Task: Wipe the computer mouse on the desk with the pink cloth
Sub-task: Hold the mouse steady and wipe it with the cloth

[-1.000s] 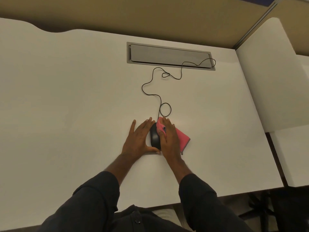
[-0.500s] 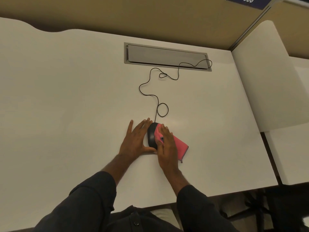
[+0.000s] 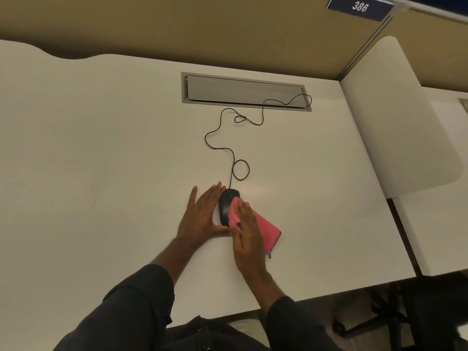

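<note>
Right hand (image 3: 247, 225): reaches in from the lower right, forearm in a dark sleeve (image 3: 291, 323), palm down over the pink cloth (image 3: 263, 228), pressing it against the right flank of the computer mouse (image 3: 226, 202); fingers lie fairly straight over the cloth, and whether the thumb pinches it cannot be told.
Left hand (image 3: 202, 214): flat on the desk (image 3: 101, 173), fingers spread and straight, thumb against the mouse's near end, fingertips beside its left side.
Mouse: black, near the middle of the white desk, its cable (image 3: 229, 148) looping back to a grey cable hatch (image 3: 245, 91).
Surroundings: tan partition (image 3: 202, 26), blue plate (image 3: 361, 7) reading 386, white side panel (image 3: 395, 117) to the right.
</note>
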`<act>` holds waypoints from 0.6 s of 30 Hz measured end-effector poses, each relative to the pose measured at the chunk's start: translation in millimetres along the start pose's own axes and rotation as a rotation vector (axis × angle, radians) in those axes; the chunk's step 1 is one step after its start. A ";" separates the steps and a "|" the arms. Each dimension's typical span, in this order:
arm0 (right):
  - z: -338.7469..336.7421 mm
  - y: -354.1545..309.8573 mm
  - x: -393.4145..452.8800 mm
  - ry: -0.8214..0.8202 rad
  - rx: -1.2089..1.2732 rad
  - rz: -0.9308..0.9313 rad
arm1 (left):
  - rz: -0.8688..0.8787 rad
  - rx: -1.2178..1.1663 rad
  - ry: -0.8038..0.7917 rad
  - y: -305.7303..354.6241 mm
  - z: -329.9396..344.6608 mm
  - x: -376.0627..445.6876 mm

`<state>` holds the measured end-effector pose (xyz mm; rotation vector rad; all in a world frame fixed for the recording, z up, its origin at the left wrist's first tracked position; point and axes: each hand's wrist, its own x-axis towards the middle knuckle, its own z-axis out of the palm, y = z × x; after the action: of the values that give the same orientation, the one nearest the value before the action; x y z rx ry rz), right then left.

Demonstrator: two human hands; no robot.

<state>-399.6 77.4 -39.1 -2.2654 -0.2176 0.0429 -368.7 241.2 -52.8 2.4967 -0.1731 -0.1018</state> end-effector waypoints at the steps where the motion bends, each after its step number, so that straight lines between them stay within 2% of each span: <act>1: 0.0 -0.4 0.9 0.007 -0.006 0.004 | -0.004 -0.002 -0.002 0.4 -0.3 0.2; 7: 0.1 -5.0 43.5 0.049 -0.098 0.036 | 0.014 0.012 0.003 -0.4 0.1 -0.7; 11: -3.4 -3.1 69.4 -0.020 -0.105 0.032 | 0.015 0.004 0.014 -2.9 2.4 0.1; 18: -6.1 2.7 31.3 -0.023 -0.086 -0.050 | 0.008 -0.008 0.002 -2.1 1.1 0.9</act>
<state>-367.8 76.4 -35.9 -2.3447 -0.2928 0.0337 -367.7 242.1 -54.9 2.4883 -0.1817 -0.0958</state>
